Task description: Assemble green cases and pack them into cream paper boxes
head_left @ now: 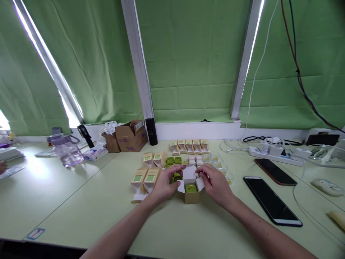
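Note:
Directly before me stands a small kraft cardboard box (192, 198), upright, with its white-lined flaps folded out. A green block-shaped item (191, 188) sits inside it. My left hand (167, 181) is curled at the left side, its thumb on the left flap and its index finger by the tall back flap. At the right flap, my right hand (215, 182) has its fingers bent and pressed together on the card. Behind the hands are green containers (169, 160), white-pink rolls (198, 158) and clear round plastic pieces (221, 166), partly hidden.
More opened kraft boxes (137, 178) stand at left, with another row (189, 145) behind. A brown carton (131, 136), black bottle (151, 131) and clear jug (66, 151) are farther left. Phones (272, 201), a power strip (277, 157) and cables lie right.

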`<action>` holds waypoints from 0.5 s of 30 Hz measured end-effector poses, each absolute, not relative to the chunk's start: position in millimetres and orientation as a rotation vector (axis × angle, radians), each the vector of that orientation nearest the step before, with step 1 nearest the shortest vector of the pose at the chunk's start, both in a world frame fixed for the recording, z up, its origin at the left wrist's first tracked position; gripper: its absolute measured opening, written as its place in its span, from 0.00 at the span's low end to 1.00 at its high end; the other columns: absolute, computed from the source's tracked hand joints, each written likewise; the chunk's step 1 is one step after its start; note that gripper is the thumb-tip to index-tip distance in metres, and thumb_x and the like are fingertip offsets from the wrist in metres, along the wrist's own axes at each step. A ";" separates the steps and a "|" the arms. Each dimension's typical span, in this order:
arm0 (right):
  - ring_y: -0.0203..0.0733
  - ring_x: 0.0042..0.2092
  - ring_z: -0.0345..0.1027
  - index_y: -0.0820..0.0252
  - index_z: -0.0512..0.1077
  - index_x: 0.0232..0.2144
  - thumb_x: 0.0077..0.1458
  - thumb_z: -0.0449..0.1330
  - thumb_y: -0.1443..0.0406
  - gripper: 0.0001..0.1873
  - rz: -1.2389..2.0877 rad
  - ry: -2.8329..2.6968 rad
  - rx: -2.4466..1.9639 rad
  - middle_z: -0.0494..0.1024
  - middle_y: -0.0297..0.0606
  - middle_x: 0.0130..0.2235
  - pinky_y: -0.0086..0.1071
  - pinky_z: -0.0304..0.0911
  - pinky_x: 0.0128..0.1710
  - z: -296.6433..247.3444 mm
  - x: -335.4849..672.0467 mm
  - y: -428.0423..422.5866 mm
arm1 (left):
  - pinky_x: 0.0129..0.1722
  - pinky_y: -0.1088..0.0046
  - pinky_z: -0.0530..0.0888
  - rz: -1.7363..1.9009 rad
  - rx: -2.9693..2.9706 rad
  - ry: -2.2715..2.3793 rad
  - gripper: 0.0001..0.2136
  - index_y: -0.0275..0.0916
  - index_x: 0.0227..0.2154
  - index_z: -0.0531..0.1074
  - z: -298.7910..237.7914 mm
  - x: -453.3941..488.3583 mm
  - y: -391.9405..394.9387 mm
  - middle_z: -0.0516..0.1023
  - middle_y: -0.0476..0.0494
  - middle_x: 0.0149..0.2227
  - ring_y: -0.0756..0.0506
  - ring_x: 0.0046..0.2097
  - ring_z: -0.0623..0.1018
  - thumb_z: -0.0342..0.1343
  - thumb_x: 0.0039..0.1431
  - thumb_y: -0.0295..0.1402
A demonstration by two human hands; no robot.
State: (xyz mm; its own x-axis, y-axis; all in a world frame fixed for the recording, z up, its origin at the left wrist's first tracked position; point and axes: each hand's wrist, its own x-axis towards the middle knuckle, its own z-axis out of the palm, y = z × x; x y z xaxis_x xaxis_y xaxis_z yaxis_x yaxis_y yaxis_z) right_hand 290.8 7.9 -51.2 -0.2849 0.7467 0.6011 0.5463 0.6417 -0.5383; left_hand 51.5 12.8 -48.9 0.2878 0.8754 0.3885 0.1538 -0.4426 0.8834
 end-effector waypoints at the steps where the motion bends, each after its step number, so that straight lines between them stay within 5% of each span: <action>1: 0.45 0.37 0.72 0.54 0.72 0.39 0.67 0.50 0.69 0.11 0.296 -1.949 -1.019 0.78 0.38 0.39 0.38 0.64 0.36 -50.9 292.8 9.5 | 0.59 0.58 0.72 1.217 1.781 0.912 0.29 0.38 0.53 0.80 -49.0 51.3 13.2 0.80 0.37 0.52 0.38 0.53 0.78 0.58 0.44 0.19; 7: 0.43 0.31 0.69 0.55 0.70 0.38 0.67 0.48 0.66 0.11 0.560 -1.778 -1.045 0.75 0.38 0.36 0.35 0.64 0.30 -51.3 292.3 11.9 | 0.55 0.60 0.73 1.209 1.711 0.923 0.22 0.38 0.50 0.81 -41.7 51.4 9.6 0.81 0.37 0.50 0.40 0.50 0.78 0.57 0.52 0.25; 15: 0.38 0.29 0.65 0.55 0.70 0.40 0.61 0.51 0.67 0.09 0.769 -1.650 -0.971 0.72 0.37 0.37 0.32 0.61 0.26 -56.3 287.9 11.7 | 0.54 0.63 0.75 1.258 1.758 0.943 0.23 0.39 0.51 0.79 -48.0 55.2 9.7 0.82 0.40 0.46 0.42 0.48 0.79 0.57 0.50 0.21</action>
